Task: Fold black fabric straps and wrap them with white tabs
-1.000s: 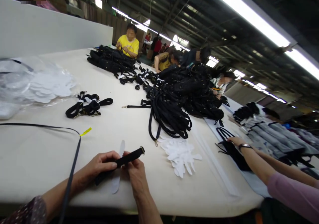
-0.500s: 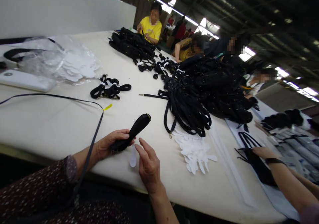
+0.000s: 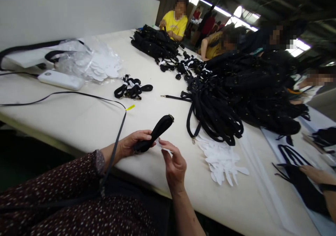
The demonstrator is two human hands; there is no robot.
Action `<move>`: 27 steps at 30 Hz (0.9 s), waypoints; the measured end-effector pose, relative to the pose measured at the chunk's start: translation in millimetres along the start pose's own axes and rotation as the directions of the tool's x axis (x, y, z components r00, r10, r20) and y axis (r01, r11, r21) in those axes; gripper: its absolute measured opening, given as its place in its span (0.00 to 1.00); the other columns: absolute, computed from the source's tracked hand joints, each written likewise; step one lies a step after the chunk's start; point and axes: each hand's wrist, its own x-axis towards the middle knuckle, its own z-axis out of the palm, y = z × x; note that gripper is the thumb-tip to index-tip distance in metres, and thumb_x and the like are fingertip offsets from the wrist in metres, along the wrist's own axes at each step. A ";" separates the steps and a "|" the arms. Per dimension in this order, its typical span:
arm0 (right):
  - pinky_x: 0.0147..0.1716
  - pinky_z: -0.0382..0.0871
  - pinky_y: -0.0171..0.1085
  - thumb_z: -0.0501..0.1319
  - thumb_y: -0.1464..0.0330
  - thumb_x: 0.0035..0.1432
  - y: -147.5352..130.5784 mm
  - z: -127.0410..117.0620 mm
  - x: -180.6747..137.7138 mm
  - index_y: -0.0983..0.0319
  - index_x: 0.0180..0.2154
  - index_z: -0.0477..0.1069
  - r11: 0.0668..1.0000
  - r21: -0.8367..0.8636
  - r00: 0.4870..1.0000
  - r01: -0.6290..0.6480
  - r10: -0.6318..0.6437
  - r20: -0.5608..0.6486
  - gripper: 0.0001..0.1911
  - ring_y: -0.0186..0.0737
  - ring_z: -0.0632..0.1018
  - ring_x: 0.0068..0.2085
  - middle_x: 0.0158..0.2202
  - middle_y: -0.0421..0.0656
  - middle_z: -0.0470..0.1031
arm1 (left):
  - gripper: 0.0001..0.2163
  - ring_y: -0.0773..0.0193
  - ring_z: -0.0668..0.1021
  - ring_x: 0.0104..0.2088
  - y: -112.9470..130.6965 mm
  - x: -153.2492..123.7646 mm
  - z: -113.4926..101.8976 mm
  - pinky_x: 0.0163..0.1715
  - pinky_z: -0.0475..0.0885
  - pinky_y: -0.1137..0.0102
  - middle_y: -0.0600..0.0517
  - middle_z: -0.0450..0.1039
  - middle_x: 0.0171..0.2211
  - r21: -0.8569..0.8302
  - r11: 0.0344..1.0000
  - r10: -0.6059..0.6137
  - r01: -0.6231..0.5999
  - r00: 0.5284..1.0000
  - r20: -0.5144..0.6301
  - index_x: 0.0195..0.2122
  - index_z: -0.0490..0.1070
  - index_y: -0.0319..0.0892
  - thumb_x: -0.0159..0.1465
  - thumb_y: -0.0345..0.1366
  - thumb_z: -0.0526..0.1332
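My left hand (image 3: pixel 132 143) is closed around the lower part of a folded black strap (image 3: pixel 161 127), which tilts up to the right with a metal fitting at its top end. Just to its right, my right hand (image 3: pixel 176 167) pinches a thin white strip (image 3: pixel 167 151) between thumb and fingers, close to the strap's underside. Part of the strip is hidden by the fingers. Right of my hands lies a pile of white strips (image 3: pixel 222 159). Beyond it spread loose black straps (image 3: pixel 211 115) with metal clasps. Several straps bundled with white bands (image 3: pixel 132 88) lie farther back.
A white power bank (image 3: pixel 61 80) and a plastic bag of white pieces (image 3: pixel 90 62) lie at left. A dark cord with a yellow tag (image 3: pixel 130 107) crosses near my left arm. Black goods (image 3: pixel 257 85) are heaped at right, and a co-worker's hand (image 3: pixel 313 173) handles black fabric.
My right hand has gone from spread fingers beside the hanging white strip to pinching it. The strap stays in my left hand. The view has shifted, moving the scene rightward.
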 end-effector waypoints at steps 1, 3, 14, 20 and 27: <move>0.58 0.69 0.50 0.59 0.69 0.65 -6.0 -2.5 1.4 0.58 0.41 0.75 0.999 0.043 0.997 -0.029 0.032 -0.074 0.07 0.42 0.79 0.50 0.44 0.44 0.81 | 0.12 0.67 0.77 0.31 1.1 -0.5 0.0 0.32 0.69 0.74 0.51 0.79 0.32 0.001 1.000 -0.007 0.007 1.000 -0.008 0.39 0.78 0.39 0.55 0.35 0.70; 0.54 0.72 0.49 0.59 0.68 0.65 -17.1 -12.1 7.0 0.59 0.39 0.76 0.997 0.076 0.970 -0.032 0.049 -0.238 0.06 0.42 0.81 0.45 0.37 0.42 0.81 | 0.12 0.67 0.77 0.31 2.8 -1.0 0.2 0.31 0.68 0.73 0.50 0.79 0.33 0.005 1.000 -0.016 0.016 1.000 -0.017 0.40 0.78 0.40 0.54 0.35 0.69; 0.48 0.72 0.42 0.59 0.69 0.65 16.5 -47.7 9.2 0.59 0.49 0.75 0.564 -0.756 0.941 0.334 -0.247 0.231 0.12 0.43 0.80 0.47 0.45 0.45 0.81 | 0.14 0.66 0.78 0.31 3.6 0.3 0.1 0.31 0.68 0.74 0.50 0.79 0.31 0.019 1.000 -0.002 0.002 0.999 -0.051 0.40 0.79 0.38 0.51 0.36 0.70; 0.53 0.71 0.38 0.57 0.67 0.68 17.2 -58.6 -12.0 0.58 0.52 0.73 0.785 -0.599 0.985 0.155 -0.074 0.157 0.13 0.39 0.78 0.52 0.50 0.45 0.79 | 0.13 0.68 0.78 0.31 1.4 -3.2 1.8 0.29 0.68 0.77 0.50 0.80 0.31 0.026 0.999 -0.027 0.028 0.999 -0.043 0.41 0.79 0.38 0.54 0.35 0.70; 0.53 0.71 0.40 0.55 0.70 0.67 19.9 -91.0 5.0 0.55 0.48 0.75 0.712 -0.702 0.974 0.034 0.135 0.184 0.13 0.41 0.78 0.51 0.50 0.42 0.79 | 0.13 0.65 0.80 0.32 -5.8 -0.6 0.8 0.30 0.71 0.76 0.50 0.82 0.34 0.090 0.995 -0.023 0.033 0.993 -0.116 0.42 0.79 0.41 0.55 0.37 0.71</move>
